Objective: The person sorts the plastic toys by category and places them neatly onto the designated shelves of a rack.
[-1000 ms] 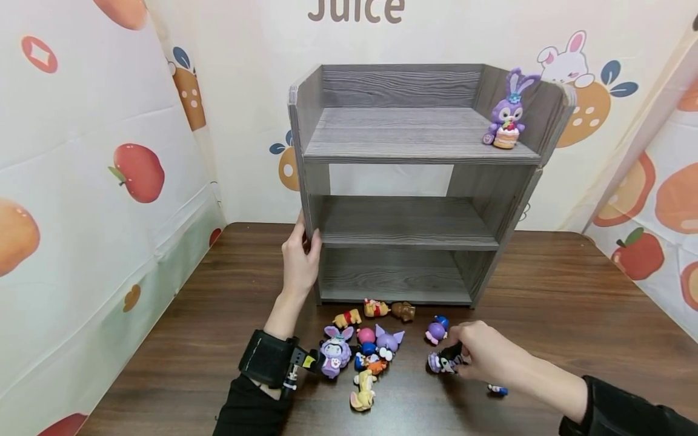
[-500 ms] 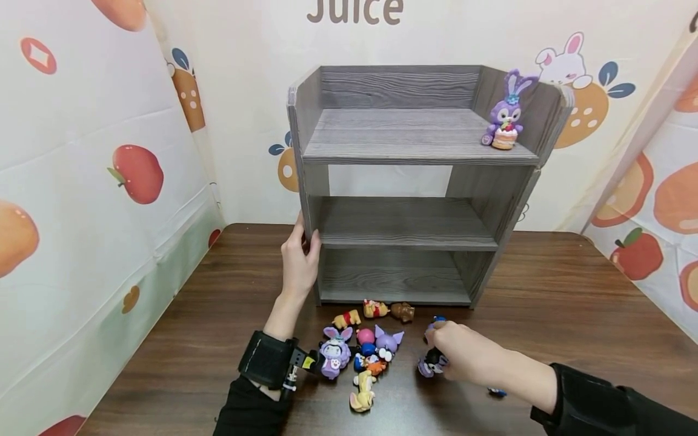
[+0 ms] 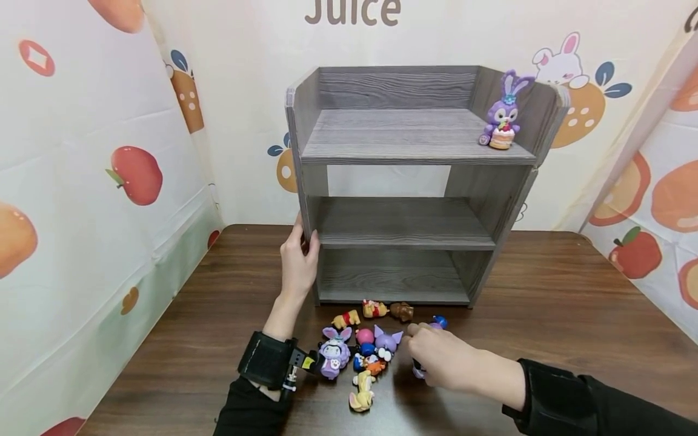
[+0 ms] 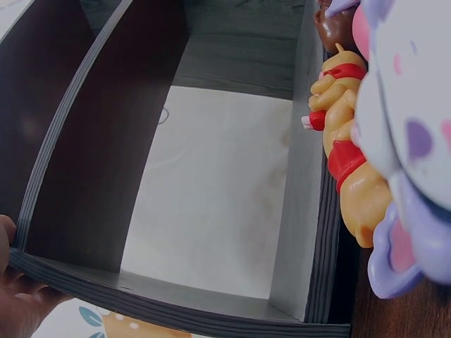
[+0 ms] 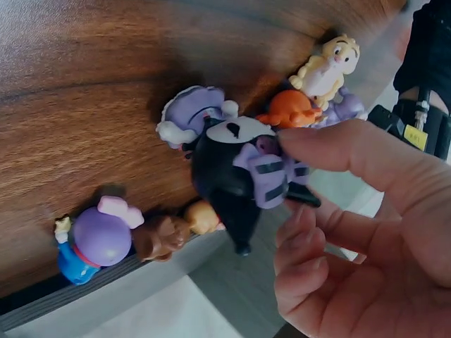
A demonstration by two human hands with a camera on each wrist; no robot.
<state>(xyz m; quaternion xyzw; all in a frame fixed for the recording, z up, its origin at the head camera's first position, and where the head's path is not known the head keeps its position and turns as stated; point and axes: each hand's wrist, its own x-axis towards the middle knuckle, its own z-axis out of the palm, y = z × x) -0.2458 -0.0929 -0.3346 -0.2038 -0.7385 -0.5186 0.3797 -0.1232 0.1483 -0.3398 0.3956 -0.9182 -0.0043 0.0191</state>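
My left hand (image 3: pixel 299 263) grips the left side panel of a grey wooden shelf (image 3: pixel 406 245), thumb in front and fingers behind. My right hand (image 3: pixel 444 357) pinches a black-and-purple figurine (image 5: pixel 224 165) low over the table. In the right wrist view the thumb lies against its striped purple bow, and a purple frilled skirt shows at its other end. From the head view most of it is hidden under the hand. Just left lies a cluster of toys: a purple bunny-eared figurine (image 3: pixel 334 353), a purple figurine with pointed ears (image 3: pixel 386 341) and a yellow figurine (image 3: pixel 362 390).
A purple rabbit figurine holding a cake (image 3: pixel 501 118) stands on the top shelf at the right. Bear figurines (image 3: pixel 374 309) and a brown figurine (image 3: pixel 402 312) lie along the shelf's front foot. A purple-and-blue figurine (image 5: pixel 102 236) lies beyond my right hand. Fruit-printed sheets (image 3: pixel 245 91) enclose the table.
My right hand has moved left with the black-and-purple figurine, toward the cluster. Its arm now covers the small blue thing at the right. My left hand has stayed on the shelf panel.
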